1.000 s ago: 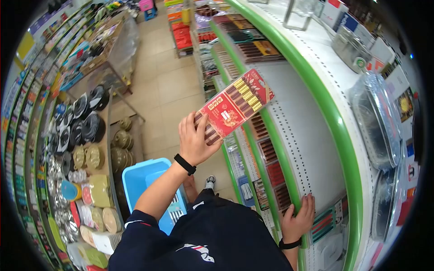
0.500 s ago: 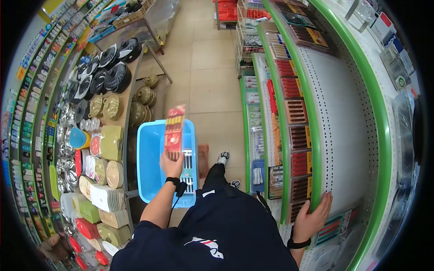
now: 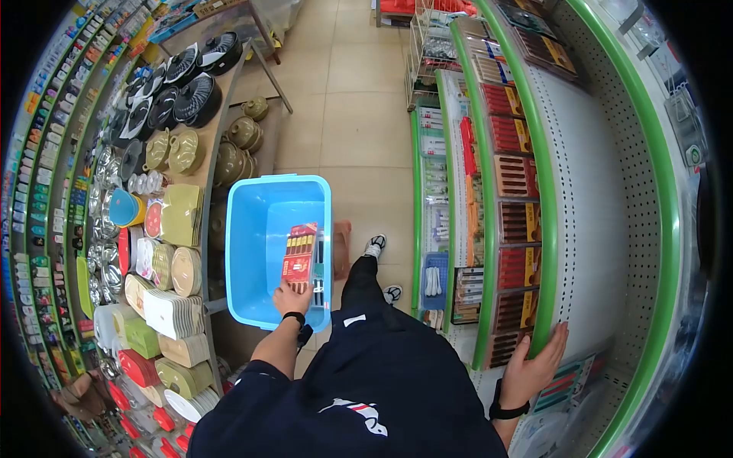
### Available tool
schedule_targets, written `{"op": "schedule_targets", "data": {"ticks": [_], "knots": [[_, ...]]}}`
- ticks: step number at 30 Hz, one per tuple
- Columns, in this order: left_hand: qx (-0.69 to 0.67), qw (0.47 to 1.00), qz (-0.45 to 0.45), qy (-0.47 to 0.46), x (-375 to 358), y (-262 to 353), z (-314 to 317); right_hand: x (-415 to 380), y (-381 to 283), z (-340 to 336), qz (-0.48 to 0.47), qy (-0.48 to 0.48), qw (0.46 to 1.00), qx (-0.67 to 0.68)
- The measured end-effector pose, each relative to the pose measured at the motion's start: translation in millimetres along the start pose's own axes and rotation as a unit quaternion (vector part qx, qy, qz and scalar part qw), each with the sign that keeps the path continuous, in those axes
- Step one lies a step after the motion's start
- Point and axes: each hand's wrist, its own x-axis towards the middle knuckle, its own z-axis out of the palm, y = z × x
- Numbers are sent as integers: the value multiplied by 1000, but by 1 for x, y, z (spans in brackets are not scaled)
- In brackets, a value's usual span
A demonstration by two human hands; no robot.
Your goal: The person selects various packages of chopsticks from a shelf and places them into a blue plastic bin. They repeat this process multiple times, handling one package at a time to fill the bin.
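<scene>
My left hand grips the lower end of a flat red pack of chopsticks, with slim dark and yellow sticks showing through its front. The pack is inside a light blue plastic tub, over its right half. Beside it, along the tub's right wall, lie other packs with dark and white stripes, partly covered by my hand and the red pack. My right hand rests on the green front edge of a shelf, fingers stretched over the white shelf board and thumb apart.
Rows of packaged sticks fill the tiers at right. At left, a table carries black lidded pots, plates and trays; olive pots stand beneath. A reddish stool-like object is beside the tub. A tiled aisle runs ahead.
My left hand has lowered the red pack from above the tub's rim down into the tub. My right hand stays on the shelf edge. The view has shifted slightly.
</scene>
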Motion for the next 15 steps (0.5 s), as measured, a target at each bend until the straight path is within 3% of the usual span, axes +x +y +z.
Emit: {"op": "schedule_targets", "data": {"ticks": [5,9,13,15], "knots": [[138,987,-20,-75,-9,13,16,0,1,0,4,-9,1000,-6],[189,939,29,-286,2,14,9,1,0,0,9,-15,1000,-12],[97,971,2,-218,28,20,16,1,-2,1,19,-3,1000,-17],[84,982,63,-156,49,35,12,1,-3,2,32,-3,999,5]]}}
